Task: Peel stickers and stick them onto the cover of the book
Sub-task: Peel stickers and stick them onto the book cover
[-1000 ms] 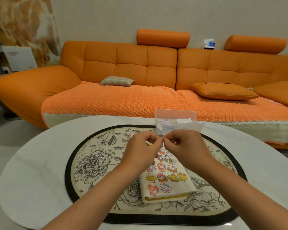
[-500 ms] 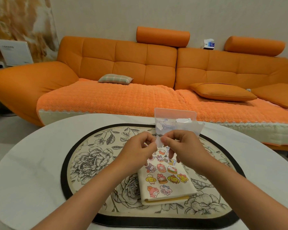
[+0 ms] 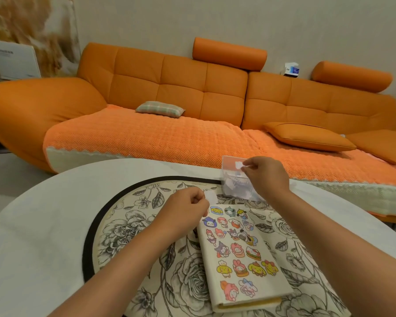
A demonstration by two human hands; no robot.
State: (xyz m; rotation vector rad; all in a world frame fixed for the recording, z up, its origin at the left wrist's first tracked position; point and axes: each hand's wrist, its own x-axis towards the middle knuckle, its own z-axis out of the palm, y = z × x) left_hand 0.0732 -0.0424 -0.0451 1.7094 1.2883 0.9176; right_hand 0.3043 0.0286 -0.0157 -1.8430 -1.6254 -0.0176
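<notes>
A: Head view, quick. Where's the book?

B: The book [image 3: 272, 283] lies closed and flat on the flowered placemat [image 3: 133, 227], cover up, a bit right of the mat's middle. The mat sits on the white round table [image 3: 44, 225].

A: Cover?

B: Rows of cartoon stickers [image 3: 237, 249] are already on it, from the far edge down to near the close edge.

A: Left hand?

B: The left hand [image 3: 188, 209] is over the mat at the book's far left corner. Fingers are curled, and thumb and forefinger pinch a small white scrap [image 3: 208, 195]. It is held above the mat, clear of the cover.

A: Sticker or backing?

B: Can't tell, it's too small and plain.

A: Right hand?

B: The right hand [image 3: 268, 177] reaches out past the book to the clear box [image 3: 231, 184] at the mat's far edge. Its fingertips are pinched on a white slip [image 3: 239, 165] at the top of the box. More pale bits of paper lie inside the box.

A: Hands touching?

B: No, they are well apart, with the box nearer the right one.

A: Background?

B: An orange sofa [image 3: 192, 99] runs behind the table. A plaid pillow [image 3: 160, 109] is on the left seat and an orange cushion [image 3: 306, 136] on the right.
</notes>
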